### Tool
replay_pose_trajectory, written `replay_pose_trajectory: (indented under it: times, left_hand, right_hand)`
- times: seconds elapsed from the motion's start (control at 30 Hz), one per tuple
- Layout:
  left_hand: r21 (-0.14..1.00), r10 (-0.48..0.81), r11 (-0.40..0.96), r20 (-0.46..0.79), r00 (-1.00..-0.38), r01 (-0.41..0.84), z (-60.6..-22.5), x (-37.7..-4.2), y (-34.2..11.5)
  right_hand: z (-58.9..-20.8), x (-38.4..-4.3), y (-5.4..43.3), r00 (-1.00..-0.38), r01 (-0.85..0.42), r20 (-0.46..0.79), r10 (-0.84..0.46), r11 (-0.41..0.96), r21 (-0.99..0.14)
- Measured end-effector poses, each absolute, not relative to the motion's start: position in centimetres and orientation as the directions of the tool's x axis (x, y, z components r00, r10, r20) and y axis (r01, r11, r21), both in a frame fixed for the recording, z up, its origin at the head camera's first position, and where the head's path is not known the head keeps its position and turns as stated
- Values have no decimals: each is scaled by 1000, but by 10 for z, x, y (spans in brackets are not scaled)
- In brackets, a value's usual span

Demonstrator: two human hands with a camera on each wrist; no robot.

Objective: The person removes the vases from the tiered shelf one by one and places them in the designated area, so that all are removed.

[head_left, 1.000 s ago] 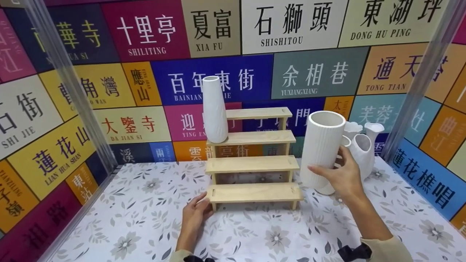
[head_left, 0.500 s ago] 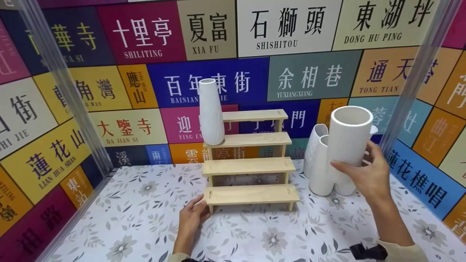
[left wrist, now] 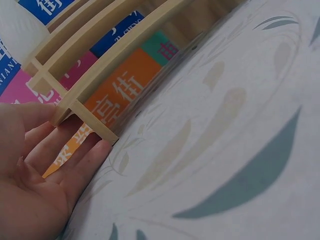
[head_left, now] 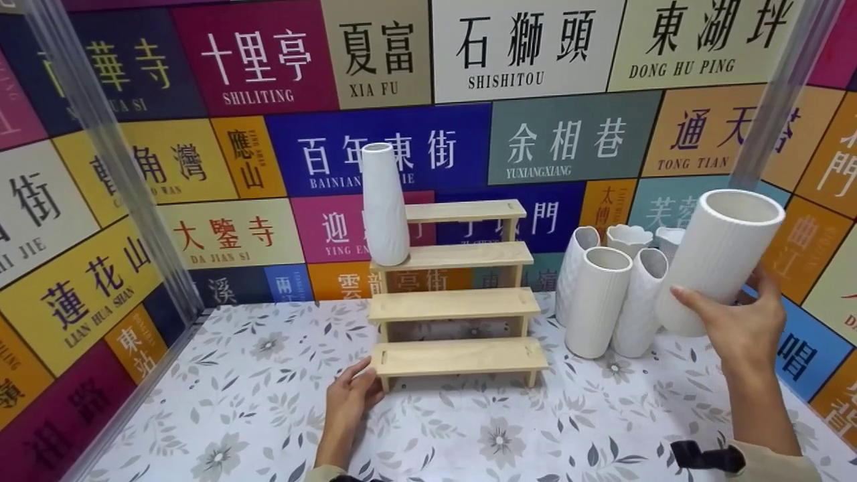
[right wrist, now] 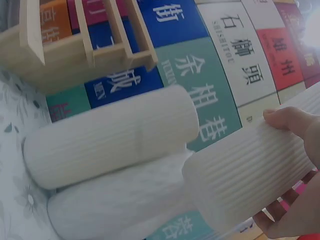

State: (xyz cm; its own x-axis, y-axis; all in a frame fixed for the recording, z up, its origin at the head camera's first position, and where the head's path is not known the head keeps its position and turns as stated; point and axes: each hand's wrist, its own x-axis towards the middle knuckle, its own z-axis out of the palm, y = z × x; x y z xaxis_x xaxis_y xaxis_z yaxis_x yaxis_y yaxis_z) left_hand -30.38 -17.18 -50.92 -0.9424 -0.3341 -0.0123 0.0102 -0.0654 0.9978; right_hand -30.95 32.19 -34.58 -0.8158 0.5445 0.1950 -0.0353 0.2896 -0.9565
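In the head view my right hand (head_left: 746, 321) holds a tall white ribbed vase (head_left: 726, 251) off the table at the right, tilted. The right wrist view shows thumb and fingers wrapped round that vase (right wrist: 255, 165). At the lower left corner of a wooden step shelf (head_left: 458, 358) is my left hand (head_left: 351, 402). In the left wrist view, its thumb meets the end of the lowest board and its fingers (left wrist: 92, 160) reach behind the front leg (left wrist: 95, 122). A slim white vase (head_left: 385, 207) stands upright at the left end of the shelf's second-highest step.
Several white vases stand close together right of the shelf, among them a ribbed one (head_left: 598, 304), a textured one (head_left: 641, 304) and one with a wavy rim (head_left: 628, 237). A flowered cloth (head_left: 268, 395) covers the table. Clear upright posts (head_left: 127, 161) stand at both sides.
My right hand has carried the ribbed vase rightward from beside the shelf, past the group of vases, and it is now more tilted. The left hand stays at the shelf's corner.
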Motion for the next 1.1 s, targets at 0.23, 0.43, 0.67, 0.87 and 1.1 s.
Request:
replay_pose_trajectory:
  times: [0.23, 0.43, 0.67, 0.87, 1.1]
  left_hand:
    - [998, -343, -60, -30, -939, -10, -512, -303, -173]
    - [999, -341, -48, -22, -940, -6, -512, -302, -174]
    - [998, -341, -62, -30, -940, -10, -510, -303, -173]
    - [997, -327, -81, -21, -945, 5, -510, -302, -173]
    - [996, -319, -93, -16, -948, 15, -509, -303, -173]
  right_hand:
    - [-364, -317, 341, -793, -51, 133, 594, 153, -987]
    - [-389, -332, 355, -749, 6, 147, 646, 229, -974]
    - [-412, -345, 368, -740, 75, 104, 665, 235, -969]
    - [-431, -354, 376, -755, 143, 24, 655, 201, -969]
    - [-446, -359, 384, -794, 193, -39, 606, 191, -962]
